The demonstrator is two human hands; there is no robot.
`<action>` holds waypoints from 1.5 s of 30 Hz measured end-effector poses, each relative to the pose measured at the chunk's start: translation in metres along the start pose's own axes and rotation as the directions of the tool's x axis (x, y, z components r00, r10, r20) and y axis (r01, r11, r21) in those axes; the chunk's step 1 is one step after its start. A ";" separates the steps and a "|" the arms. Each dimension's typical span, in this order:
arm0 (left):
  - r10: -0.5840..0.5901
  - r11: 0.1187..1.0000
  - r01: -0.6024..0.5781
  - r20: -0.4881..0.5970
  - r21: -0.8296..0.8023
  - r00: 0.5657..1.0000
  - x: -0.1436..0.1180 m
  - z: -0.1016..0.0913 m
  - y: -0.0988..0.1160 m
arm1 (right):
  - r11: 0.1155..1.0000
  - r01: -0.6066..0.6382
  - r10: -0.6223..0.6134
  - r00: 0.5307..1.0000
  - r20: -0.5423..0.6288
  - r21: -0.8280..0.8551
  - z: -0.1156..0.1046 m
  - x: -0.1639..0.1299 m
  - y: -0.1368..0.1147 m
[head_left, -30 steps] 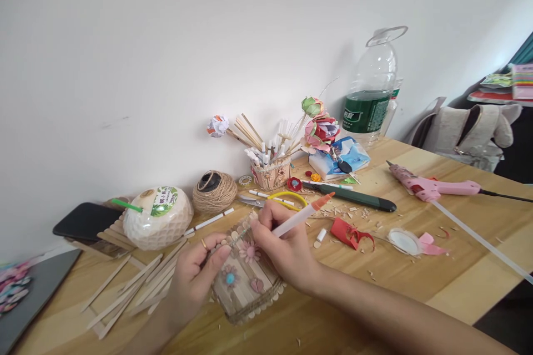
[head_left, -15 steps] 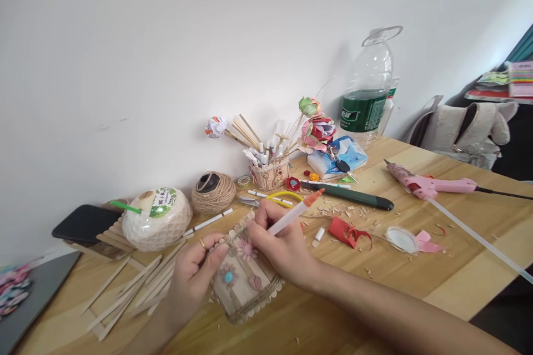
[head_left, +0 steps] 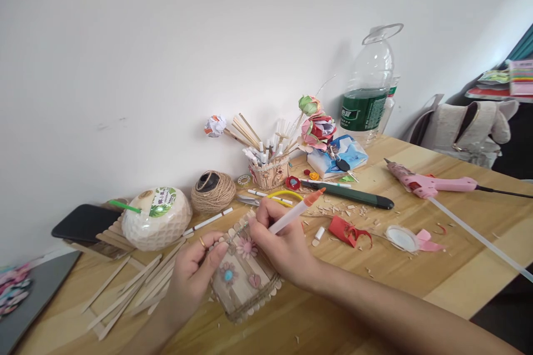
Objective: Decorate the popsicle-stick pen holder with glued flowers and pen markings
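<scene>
Wooden craft sticks make up the small box-shaped holder [head_left: 245, 283] that we steady near the front edge of the pale wooden table [head_left: 416, 283]; it is wrapped with twine at its base and trimmed with a pink paper flower and a blue-centred one. Our left hand [head_left: 195, 277] is curled against its left side, fingers closed on the wall, which seems to keep it from sliding under the pen. Our right hand [head_left: 278, 244] is pinched shut on a white marker pen with an orange cap [head_left: 293, 213], held in a writing grip so the hidden tip meets the holder's upper rim. The pen's long axis runs on a slant, capped end pointing up and to the right, away from us, working end down and to the left. The holder itself leans back, decorated face turned up toward us, probably for easier reach. Loose plain wooden sticks [head_left: 133, 288] lie scattered just left of our left hand. Farther back sit a ball of brown jute twine [head_left: 214, 191] and a pink hot glue gun [head_left: 428, 183], well apart from our hands.
</scene>
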State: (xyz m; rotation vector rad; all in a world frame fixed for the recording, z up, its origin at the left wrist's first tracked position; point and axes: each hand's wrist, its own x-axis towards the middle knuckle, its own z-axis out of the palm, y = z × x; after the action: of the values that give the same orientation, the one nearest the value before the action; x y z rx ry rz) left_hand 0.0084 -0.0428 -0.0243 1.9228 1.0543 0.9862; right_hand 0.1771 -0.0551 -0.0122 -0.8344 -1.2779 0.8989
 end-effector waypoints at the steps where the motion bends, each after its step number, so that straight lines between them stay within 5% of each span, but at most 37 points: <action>1: 0.002 1.000 -0.002 -0.001 0.002 1.000 0.000 0.000 0.000 | 1.000 0.001 -0.001 1.000 0.002 -0.002 0.000 0.000 0.000; 45: 0.010 1.000 -0.009 -0.033 0.021 0.999 0.002 0.001 0.004 | 0.998 0.016 -0.013 0.998 0.056 -0.053 -0.002 0.003 0.003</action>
State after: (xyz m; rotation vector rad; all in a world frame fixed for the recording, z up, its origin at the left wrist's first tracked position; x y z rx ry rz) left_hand 0.0115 -0.0432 -0.0208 1.9358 1.0787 1.0197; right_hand 0.1788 -0.0516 -0.0138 -0.8456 -1.3597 0.8845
